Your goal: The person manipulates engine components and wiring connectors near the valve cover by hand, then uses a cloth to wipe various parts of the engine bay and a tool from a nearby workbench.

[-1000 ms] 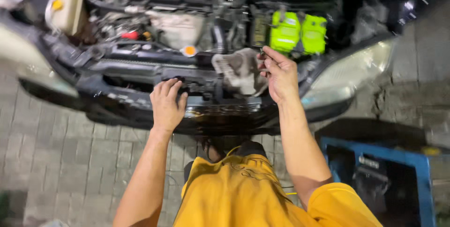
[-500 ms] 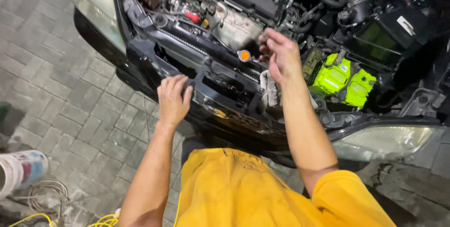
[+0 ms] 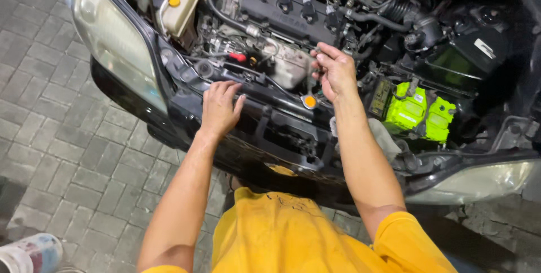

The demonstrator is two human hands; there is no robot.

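Note:
I lean over the open engine bay of a dark car. My left hand [image 3: 220, 106] lies flat on the black front crossmember [image 3: 282, 132], fingers spread, holding nothing. My right hand [image 3: 336, 73] hovers over the engine [image 3: 282, 8], just above an orange round cap [image 3: 309, 101]. Its fingers are curled and pinch a small metal piece [image 3: 318, 51] at the fingertips; what the piece is stays too small to tell. My yellow shirt [image 3: 293, 233] fills the bottom of the view.
A bright green battery cover [image 3: 420, 112] sits right of my right hand. A whitish reservoir with a yellow cap [image 3: 180, 5] stands at the back left. Headlights [image 3: 115, 42] flank the bay. A paint-stained bucket [image 3: 28, 253] stands on the grey paving [image 3: 51, 137].
My right hand has risen from the car's front edge to above the engine. My left hand stays on the front crossmember. My view has swung and moved closer to the bay.

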